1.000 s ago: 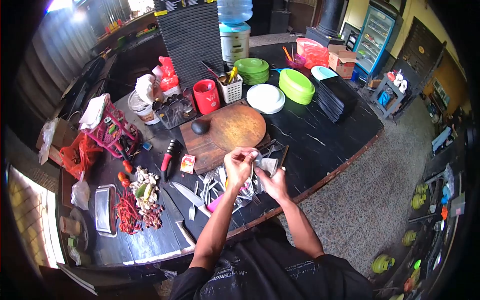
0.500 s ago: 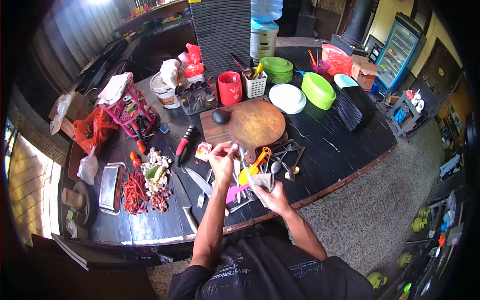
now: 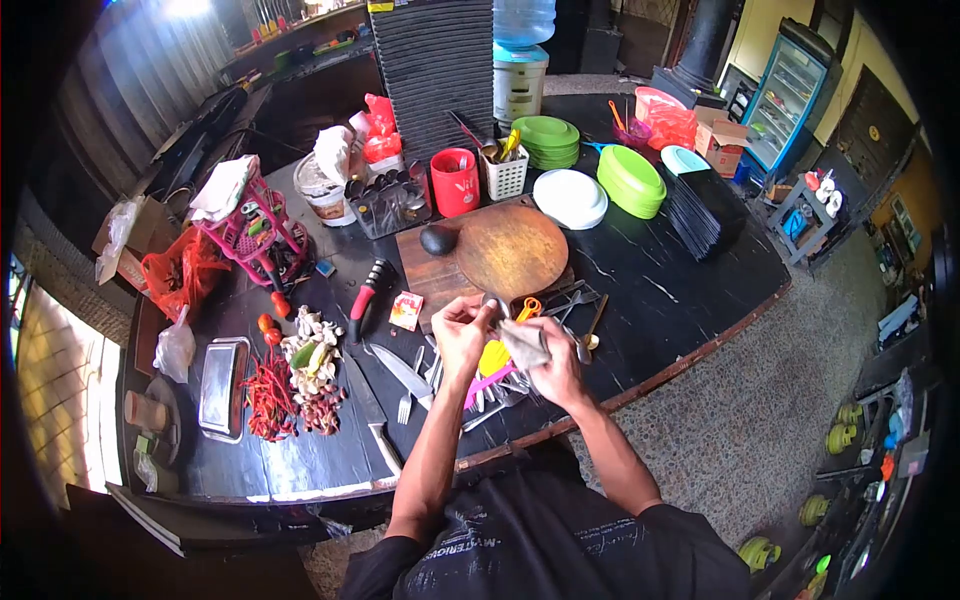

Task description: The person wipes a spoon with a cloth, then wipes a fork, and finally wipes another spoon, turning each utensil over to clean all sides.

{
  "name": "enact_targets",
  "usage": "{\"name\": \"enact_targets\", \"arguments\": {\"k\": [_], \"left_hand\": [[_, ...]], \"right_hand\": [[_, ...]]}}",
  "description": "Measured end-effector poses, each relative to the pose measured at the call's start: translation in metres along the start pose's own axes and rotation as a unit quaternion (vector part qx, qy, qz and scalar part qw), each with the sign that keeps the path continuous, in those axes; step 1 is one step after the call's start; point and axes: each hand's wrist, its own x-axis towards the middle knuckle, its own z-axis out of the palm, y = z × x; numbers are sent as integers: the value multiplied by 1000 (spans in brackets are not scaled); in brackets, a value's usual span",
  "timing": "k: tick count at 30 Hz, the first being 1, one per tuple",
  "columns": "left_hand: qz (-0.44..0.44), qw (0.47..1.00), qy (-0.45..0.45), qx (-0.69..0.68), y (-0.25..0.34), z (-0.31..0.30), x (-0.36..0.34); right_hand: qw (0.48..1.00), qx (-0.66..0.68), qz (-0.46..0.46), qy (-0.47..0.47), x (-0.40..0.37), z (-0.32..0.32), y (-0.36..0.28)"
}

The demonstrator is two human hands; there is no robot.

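Observation:
My left hand (image 3: 464, 332) is closed in a pinch around what looks like a metal spoon (image 3: 491, 300), mostly covered by the fingers. Close beside it, my right hand (image 3: 556, 365) grips a grey cloth (image 3: 526, 346) bunched near the spoon. Below both hands lies a heap of cutlery (image 3: 490, 395) with a yellow utensil (image 3: 494, 357), orange-handled scissors (image 3: 529, 308) and a pink handle (image 3: 474, 392). To the left are a large knife (image 3: 400, 372), a fork (image 3: 405, 408) and a longer knife (image 3: 367, 405).
A round wooden board (image 3: 512, 250) lies behind the hands, with a black stone pestle (image 3: 438, 239) beside it. Red chillies (image 3: 268, 395) and garlic (image 3: 312, 350) sit left, near a metal tray (image 3: 222, 390). Green plates (image 3: 632, 182) and a red container (image 3: 456, 182) stand further back.
My right hand has moved up and closer to my left hand, bringing the cloth toward the pinched spoon. My left hand has shifted slightly down. The view has moved a little.

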Motion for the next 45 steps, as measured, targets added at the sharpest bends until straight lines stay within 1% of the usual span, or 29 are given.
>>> {"name": "enact_targets", "arguments": {"k": [2,6,7,11,13,14,15,16,17,18,20,21,22,25,26,28,29,30,31,32,33,34,35,37,39,40,42,44,45], "left_hand": [[26,999,17,23,-6,-9,5],[11,999,34,9,-3,-23,13],[9,998,57,-14,2,-22,15],[-4,998,50,-31,5,-35,25],[7,999,46,-20,9,-37,27],[6,999,46,-20,12,-36,26],[2,999,23,-22,16,-35,26],[-2,1000,1,-23,17,-34,26],[-1,999,-35,-32,14,-33,26],[14,998,-52,-42,16,-27,20],[17,995,-87,-38,9,-18,15],[18,995,-98,-25,8,-13,10],[9,995,-96,-20,8,-7,4],[1,998,-53,46,5,0,-7],[29,994,-33,104,0,-1,-10],[40,992,-29,112,-2,1,-16],[0,997,-34,70,-5,4,-25],[-14,995,-64,72,2,7,-34],[-45,993,-90,68,-2,5,-41],[-77,988,-115,65,-7,2,-47],[-82,988,-129,12,-9,3,-51],[-83,988,-127,13,-8,-1,-51],[-113,986,-120,17,-7,-5,-52],[-157,981,-112,2,3,-6,-50],[-162,982,-98,-18,-1,-12,-48],[-168,980,-103,-32,0,-16,-48],[-167,981,-93,-41,-3,-17,-48],[-167,981,-87,-51,-5,-16,-50],[-160,981,-105,-35,-1,-14,-51]], "right_hand": [[997,-61,-22,-43,2,-3,-10],[992,-96,-47,-73,-7,-3,-20],[991,-91,-59,-76,-11,-1,-19],[988,-86,-43,-124,-22,-6,-19],[992,4,-16,-124,-28,-3,-3],[994,51,-8,-97,-31,0,12],[979,178,90,-43,-37,4,27],[935,301,185,12,-39,7,31],[949,244,196,44,-35,8,38],[947,233,211,73,-16,5,11],[938,250,221,97,1,12,9],[939,253,218,77,7,14,10],[941,256,216,57,13,16,10],[947,241,202,64,20,24,15],[949,231,200,74,20,27,19],[938,246,228,84,20,30,23],[929,256,246,108,19,31,24],[918,265,264,132,19,31,26],[911,291,254,146,20,34,27],[911,292,255,145,19,33,29],[912,276,278,122,18,31,32],[912,261,302,99,16,31,36],[933,238,252,98,12,33,42],[929,250,248,109,13,31,39],[933,244,230,131,15,24,32],[923,256,257,127,12,19,36],[979,122,82,141,13,17,38],[993,-25,-51,106,17,7,5],[992,-96,-69,45,16,0,1]]}}
